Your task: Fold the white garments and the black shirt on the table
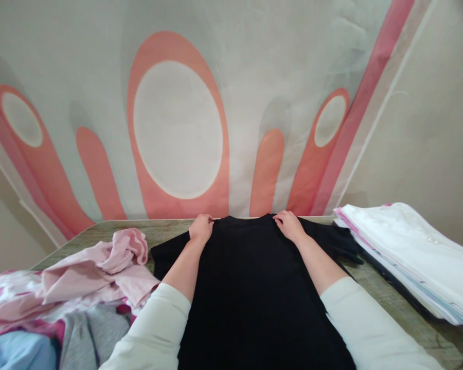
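A black T-shirt (250, 288) lies spread flat on the wooden table (165, 231) in front of me, its neck end toward the far edge. My left hand (200, 228) is closed in a pinch on the shirt's left shoulder. My right hand (289, 224) pinches the right shoulder in the same way. Both forearms reach out over the shirt, in pale long sleeves pushed up.
A heap of loose clothes, pink (100, 267), grey and blue, lies at the left. A stack of folded white garments (412, 252) sits at the right. Behind the table hangs a wall cloth (177, 128) with pink ovals.
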`<state>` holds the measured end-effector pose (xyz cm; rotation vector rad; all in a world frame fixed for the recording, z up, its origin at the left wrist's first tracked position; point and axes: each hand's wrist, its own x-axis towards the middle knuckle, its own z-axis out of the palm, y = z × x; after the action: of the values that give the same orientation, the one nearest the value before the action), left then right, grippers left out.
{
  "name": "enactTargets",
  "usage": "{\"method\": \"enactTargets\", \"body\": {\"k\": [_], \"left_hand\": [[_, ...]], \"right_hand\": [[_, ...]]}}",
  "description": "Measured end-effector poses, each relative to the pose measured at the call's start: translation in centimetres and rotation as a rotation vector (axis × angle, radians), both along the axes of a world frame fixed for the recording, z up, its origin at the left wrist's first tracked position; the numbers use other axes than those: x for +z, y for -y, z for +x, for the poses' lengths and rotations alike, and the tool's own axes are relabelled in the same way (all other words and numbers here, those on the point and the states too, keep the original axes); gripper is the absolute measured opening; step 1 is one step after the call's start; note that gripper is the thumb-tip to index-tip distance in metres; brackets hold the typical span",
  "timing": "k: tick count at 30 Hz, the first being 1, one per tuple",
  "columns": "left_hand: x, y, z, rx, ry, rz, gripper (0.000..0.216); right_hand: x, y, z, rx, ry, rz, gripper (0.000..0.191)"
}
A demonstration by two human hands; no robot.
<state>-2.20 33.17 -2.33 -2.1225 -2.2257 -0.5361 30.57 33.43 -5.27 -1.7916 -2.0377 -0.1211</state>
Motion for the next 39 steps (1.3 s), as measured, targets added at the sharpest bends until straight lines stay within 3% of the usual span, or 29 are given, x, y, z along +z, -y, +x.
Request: {"method": "enactTargets", "body": {"k": [11, 16, 20, 24, 29, 32, 36, 39], "left_hand": [[0.5, 0.4, 0.8, -0.030, -0.105, -0.037, 0.023], [0.8, 0.9, 4.0, -0.266, -0.142, -0.089, 0.027], [-0.2, 1.6, 6.4, -0.438, -0.163, -0.169, 0.036], [-1.1, 2.0, 6.3, -0.415, -0.185, -0.234, 0.058], [-1.5, 1.8, 5.6, -0.356, -0.196, -0.202, 0.063], [-1.6, 1.7, 5.6, -0.351, -0.191, -0.175, 0.064], [-1.8, 1.6, 5.6, -0.359, -0.195, -0.144, 0.064], [-1.6, 1.8, 5.6, -0.347, -0.204, -0.151, 0.063]], "right_hand": [[-1.1, -0.4, -0.1, -0.027, 0.019, -0.056, 0.035], [-0.6, -0.2, -0.3, -0.039, 0.034, -0.083, 0.037], [0.2, 0.2, -0.7, -0.036, 0.037, -0.106, 0.038], [1.1, 0.9, -2.2, 0.003, 0.044, -0.142, 0.039], [1.3, 2.1, -4.4, 0.152, 0.086, -0.199, 0.044], [1.3, 3.0, -2.7, 0.181, 0.116, -0.229, 0.049], [2.3, 5.0, 2.9, 0.016, 0.138, -0.203, 0.048], [2.9, 8.0, 5.6, -0.016, 0.163, -0.170, 0.043]]}}
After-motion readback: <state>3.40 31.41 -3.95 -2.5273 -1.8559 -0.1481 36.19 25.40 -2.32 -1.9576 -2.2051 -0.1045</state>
